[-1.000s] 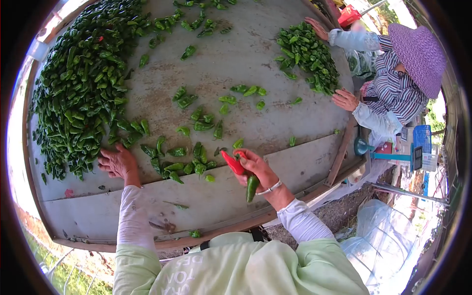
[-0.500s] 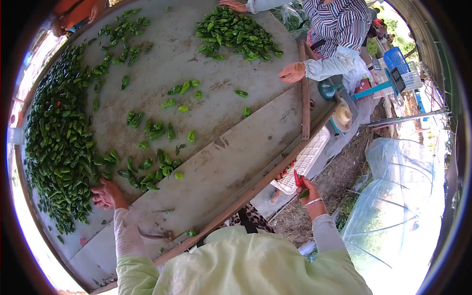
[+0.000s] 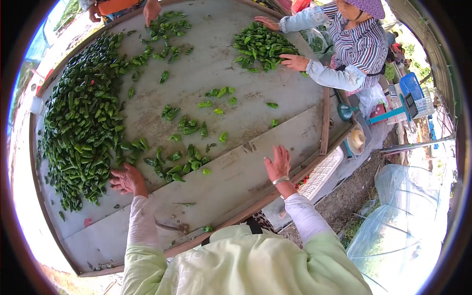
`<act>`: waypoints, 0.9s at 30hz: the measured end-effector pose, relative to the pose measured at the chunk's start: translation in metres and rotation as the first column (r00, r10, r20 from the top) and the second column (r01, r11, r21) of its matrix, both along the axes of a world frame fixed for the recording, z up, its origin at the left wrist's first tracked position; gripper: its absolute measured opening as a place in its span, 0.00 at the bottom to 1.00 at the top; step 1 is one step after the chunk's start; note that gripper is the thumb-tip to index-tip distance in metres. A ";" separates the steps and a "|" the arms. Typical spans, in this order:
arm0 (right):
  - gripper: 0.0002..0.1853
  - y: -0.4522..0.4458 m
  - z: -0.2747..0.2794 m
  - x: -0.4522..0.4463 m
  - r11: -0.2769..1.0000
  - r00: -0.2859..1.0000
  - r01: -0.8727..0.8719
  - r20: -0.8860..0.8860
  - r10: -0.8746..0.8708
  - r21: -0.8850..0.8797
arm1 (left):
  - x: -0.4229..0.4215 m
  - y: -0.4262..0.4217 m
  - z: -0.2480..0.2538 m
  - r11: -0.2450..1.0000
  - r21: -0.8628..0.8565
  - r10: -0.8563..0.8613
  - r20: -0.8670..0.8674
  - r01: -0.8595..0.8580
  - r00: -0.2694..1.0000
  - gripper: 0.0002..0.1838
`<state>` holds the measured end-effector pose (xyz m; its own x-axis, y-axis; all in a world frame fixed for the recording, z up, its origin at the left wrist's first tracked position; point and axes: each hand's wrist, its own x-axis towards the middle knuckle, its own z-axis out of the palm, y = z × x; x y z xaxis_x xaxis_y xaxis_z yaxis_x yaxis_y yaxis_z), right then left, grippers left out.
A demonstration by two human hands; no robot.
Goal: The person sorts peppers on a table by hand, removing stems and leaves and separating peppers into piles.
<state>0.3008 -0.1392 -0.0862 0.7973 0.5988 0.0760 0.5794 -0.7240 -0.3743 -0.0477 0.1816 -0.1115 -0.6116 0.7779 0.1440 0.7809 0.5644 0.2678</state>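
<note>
My left hand [image 3: 129, 180] is at the lower right edge of a large heap of green peppers [image 3: 83, 132], fingers apart and slightly bent, with nothing visible in them. My right hand [image 3: 279, 166], a bracelet on its wrist, hovers over the near board of the table [image 3: 231, 169] with its fingers spread and holds nothing visible. Between the hands lies a loose cluster of green peppers [image 3: 179, 169]. Beyond it, several single peppers [image 3: 216, 92] are scattered over the grey tabletop.
A co-worker in a striped top [image 3: 361, 44] has both hands at a smaller pepper pile [image 3: 263, 46]. Another person's hand [image 3: 152, 11] reaches in at the far left. Below the wooden rim [image 3: 231, 219] sits a white crate [image 3: 322, 172] with red peppers. A scale [image 3: 393, 113] stands right.
My right hand has let go of the red and green peppers and moved from over the crate to above the table. The co-worker's nearer hand has moved onto the small pile. The view has shifted.
</note>
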 end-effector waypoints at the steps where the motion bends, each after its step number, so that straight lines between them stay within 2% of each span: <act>1: 0.30 0.027 0.006 -0.013 1.000 1.000 -0.024 -0.016 0.024 -0.001 | 0.004 0.000 0.004 1.000 -0.009 -0.021 0.038 0.021 0.999 0.38; 3: 0.31 0.074 0.011 -0.030 0.980 0.991 -0.133 -0.011 0.133 -0.150 | 0.005 0.001 0.006 1.000 -0.016 -0.010 0.045 0.010 0.999 0.38; 5: 0.30 0.111 -0.007 -0.023 0.957 0.954 -0.288 -0.098 0.285 -0.021 | 0.008 0.000 0.010 1.000 -0.015 -0.012 0.075 0.013 0.997 0.38; 7: 0.29 0.146 -0.017 0.000 0.875 0.912 -0.392 -0.002 0.409 0.284 | 0.006 0.002 0.008 1.000 -0.023 -0.008 0.089 0.010 0.996 0.38; 9: 0.29 0.168 -0.005 0.011 0.861 0.937 -0.348 0.150 0.315 0.371 | 0.008 0.001 0.013 1.000 -0.030 0.005 0.098 -0.002 0.995 0.38; 11: 0.29 0.167 -0.005 0.011 0.895 0.958 -0.272 0.187 0.217 0.354 | 0.009 0.000 0.016 0.999 -0.032 0.009 0.115 -0.005 0.993 0.38; 12: 0.29 0.162 -0.012 0.007 0.892 0.956 -0.285 0.175 0.236 0.352 | 0.009 -0.001 0.018 1.000 -0.029 -0.007 0.137 0.011 0.991 0.39; 14: 0.27 0.137 -0.033 -0.007 0.950 0.977 -0.128 0.202 0.071 0.286 | 0.008 0.000 0.020 0.999 -0.030 -0.013 0.152 0.017 0.988 0.39; 18: 0.25 0.113 -0.063 -0.015 0.941 0.976 -0.184 0.164 0.142 0.284 | 0.002 -0.008 0.023 0.994 -0.063 -0.074 0.150 0.085 0.986 0.40; 20: 0.23 0.111 -0.067 -0.012 0.926 0.980 -0.181 0.145 0.139 0.330 | -0.007 -0.020 0.022 0.931 -0.010 -0.352 0.225 0.364 0.908 0.42; 22: 0.23 0.113 -0.066 -0.013 0.935 0.978 -0.184 0.156 0.142 0.302 | -0.007 -0.043 0.035 0.783 0.093 -0.612 0.289 0.615 0.736 0.47; 24: 0.23 0.109 -0.064 -0.014 0.945 0.976 -0.187 0.161 0.147 0.270 | 0.013 -0.072 0.058 0.641 0.032 -0.712 0.399 0.767 0.578 0.52; 26: 0.23 0.112 -0.066 -0.014 0.958 0.961 -0.215 0.218 0.172 0.191 | 0.038 -0.093 0.071 0.507 -0.133 -0.746 0.426 0.852 0.511 0.55; 27: 0.23 0.114 -0.065 -0.015 0.951 0.960 -0.231 0.209 0.188 0.205 | 0.051 -0.100 0.069 0.434 -0.164 -0.778 0.428 0.886 0.460 0.56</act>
